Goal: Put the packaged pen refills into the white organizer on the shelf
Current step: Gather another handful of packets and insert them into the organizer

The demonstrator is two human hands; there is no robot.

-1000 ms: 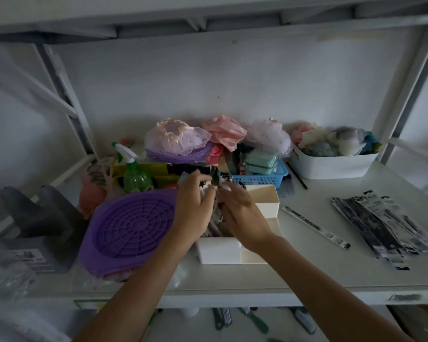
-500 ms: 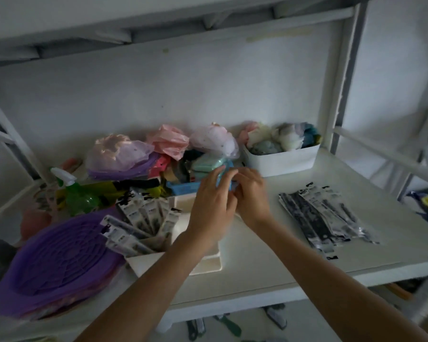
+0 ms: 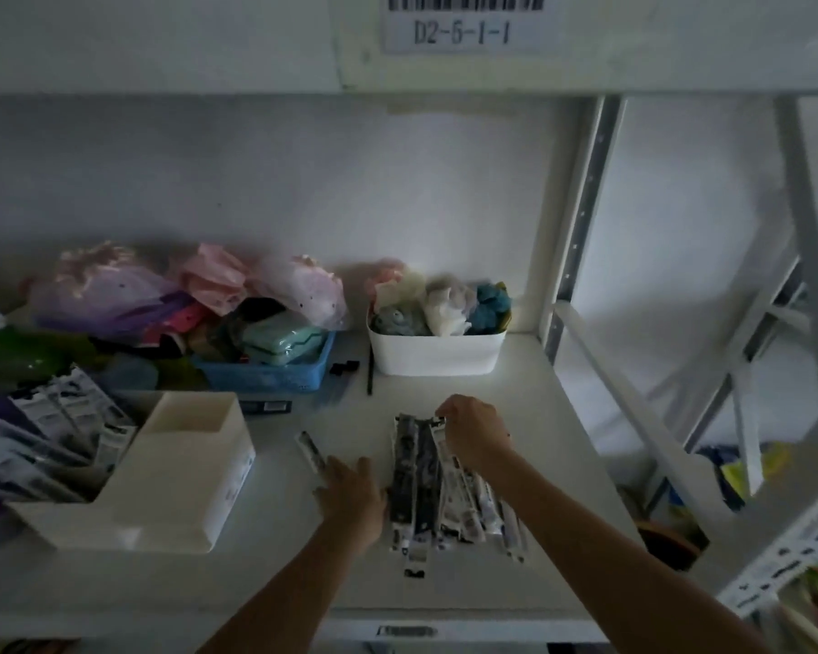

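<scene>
A pile of packaged pen refills (image 3: 426, 483) lies on the white shelf (image 3: 275, 578), right of centre. My right hand (image 3: 475, 431) rests on the pile's far end, fingers curled over the top packets. My left hand (image 3: 353, 495) lies flat against the pile's left side, fingers apart. One single refill packet (image 3: 310, 450) lies just left of that hand. The white organizer (image 3: 171, 493) stands at the left, with several refill packets (image 3: 53, 436) leaning in its left compartment; its taller right compartment looks empty.
A white bin of cloth items (image 3: 438, 351) stands at the back. A blue basket (image 3: 265, 370) and bagged pink and purple items (image 3: 114, 295) crowd the back left. A shelf upright (image 3: 577, 219) rises at the right. A black pen (image 3: 369, 375) lies beside the bin.
Both hands left the organizer and moved right to the refill pile. The view swung right and upward, and the scene grew darker.
</scene>
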